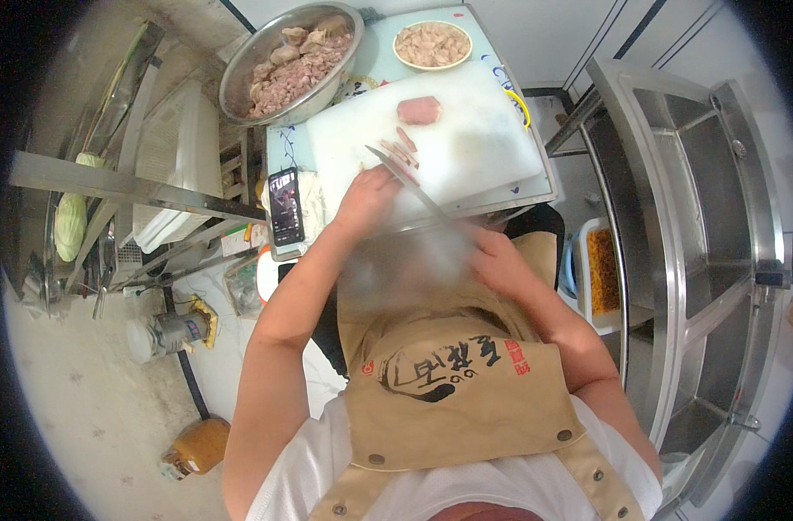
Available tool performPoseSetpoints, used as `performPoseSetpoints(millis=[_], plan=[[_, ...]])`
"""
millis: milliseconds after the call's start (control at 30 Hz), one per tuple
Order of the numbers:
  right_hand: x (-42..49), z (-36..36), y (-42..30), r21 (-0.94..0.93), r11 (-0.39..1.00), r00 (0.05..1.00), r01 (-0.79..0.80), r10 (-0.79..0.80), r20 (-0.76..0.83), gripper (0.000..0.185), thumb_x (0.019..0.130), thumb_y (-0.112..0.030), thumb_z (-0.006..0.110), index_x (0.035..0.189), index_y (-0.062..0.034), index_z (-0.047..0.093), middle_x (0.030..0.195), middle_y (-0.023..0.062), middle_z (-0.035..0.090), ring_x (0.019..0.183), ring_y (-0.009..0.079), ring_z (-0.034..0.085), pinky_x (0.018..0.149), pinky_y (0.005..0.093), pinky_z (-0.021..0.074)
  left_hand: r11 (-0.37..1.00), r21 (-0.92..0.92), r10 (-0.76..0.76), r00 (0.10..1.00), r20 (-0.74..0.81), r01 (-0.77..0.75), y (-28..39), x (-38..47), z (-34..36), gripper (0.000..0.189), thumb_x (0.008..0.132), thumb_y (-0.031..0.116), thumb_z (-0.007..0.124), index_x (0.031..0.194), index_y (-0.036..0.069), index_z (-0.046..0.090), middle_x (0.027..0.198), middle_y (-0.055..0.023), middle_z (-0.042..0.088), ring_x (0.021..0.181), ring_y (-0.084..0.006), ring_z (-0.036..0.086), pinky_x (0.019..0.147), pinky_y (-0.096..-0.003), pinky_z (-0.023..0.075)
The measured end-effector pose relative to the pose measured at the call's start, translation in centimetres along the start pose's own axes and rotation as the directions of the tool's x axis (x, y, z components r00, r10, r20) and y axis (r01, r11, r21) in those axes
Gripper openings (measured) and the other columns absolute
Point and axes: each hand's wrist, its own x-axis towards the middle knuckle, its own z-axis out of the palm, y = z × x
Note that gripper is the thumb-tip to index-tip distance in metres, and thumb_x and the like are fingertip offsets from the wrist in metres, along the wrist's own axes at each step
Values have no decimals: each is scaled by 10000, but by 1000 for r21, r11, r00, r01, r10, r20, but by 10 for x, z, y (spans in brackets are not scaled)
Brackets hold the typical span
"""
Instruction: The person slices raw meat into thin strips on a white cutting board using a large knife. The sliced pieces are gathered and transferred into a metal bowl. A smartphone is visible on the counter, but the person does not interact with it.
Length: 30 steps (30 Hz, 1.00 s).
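My right hand (497, 260) is closed around the handle end of a kitchen knife (422, 194), whose blade points up and left over a white cutting board (488, 150). My left hand (370, 195) lies at the board's near edge, its fingers beside the blade; what is under them is hidden. Several thin meat strips (400, 153) lie just beyond the blade. A pink block of meat (419, 111) sits farther back on the board. A blurred, greyish smear covers part of the view below the knife and hides some of the right hand.
A steel bowl of ground and chunked meat (299, 78) stands back left, and a round bowl of pale meat pieces (432, 45) behind the board. A smartphone (286, 205) rests on a white cloth (312, 202) at left. Metal racks (142, 189) flank the left; a steel cabinet (670, 228) the right.
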Motion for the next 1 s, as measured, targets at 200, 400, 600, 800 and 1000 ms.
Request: performPoseSetpoints(millis=[200,400,600,800,1000], plan=[[-1,-12,-3,309,927,976,-213,186,113,448,1018,-250,546,1422,-61,582,772,26,622,579,114,545,536,273,441,995,-82,-67,985,-158,54,0,-1,3,373,740,43,676,1104,104,728,1188,-114,677,1146,-322,631,986,-462,486],[-4,-12,-9,206,959,980,-194,179,87,454,1039,-296,542,1415,-44,581,959,73,700,786,148,638,694,300,509,997,-71,-2,996,-89,-4,3,2,0,371,738,67,696,1098,141,746,1218,-103,664,1150,-308,624,984,-452,484],[-5,-4,-12,70,995,998,-68,66,19,436,1056,-262,507,1411,-13,554,1287,208,680,1185,242,642,1024,368,483,995,-93,12,998,-62,-18,-3,0,3,280,769,147,726,1027,39,711,1175,-176,621,1093,-385,589,943,-492,463],[-5,-5,-16,59,993,994,-104,102,27,437,1042,-257,524,1412,-25,552,1211,204,706,1115,231,670,963,374,517,997,-74,12,998,-59,-16,-7,-1,6,300,745,134,732,1038,68,722,1167,-144,636,1092,-352,600,936,-471,460],[-7,-9,-19,46,993,992,-106,102,67,426,1029,-261,530,1373,-13,568,1122,212,717,1026,262,702,895,404,536,999,-40,3,1000,-22,-4,-7,-5,5,377,716,116,744,1093,114,735,1209,-112,644,1131,-307,608,939,-442,456]])
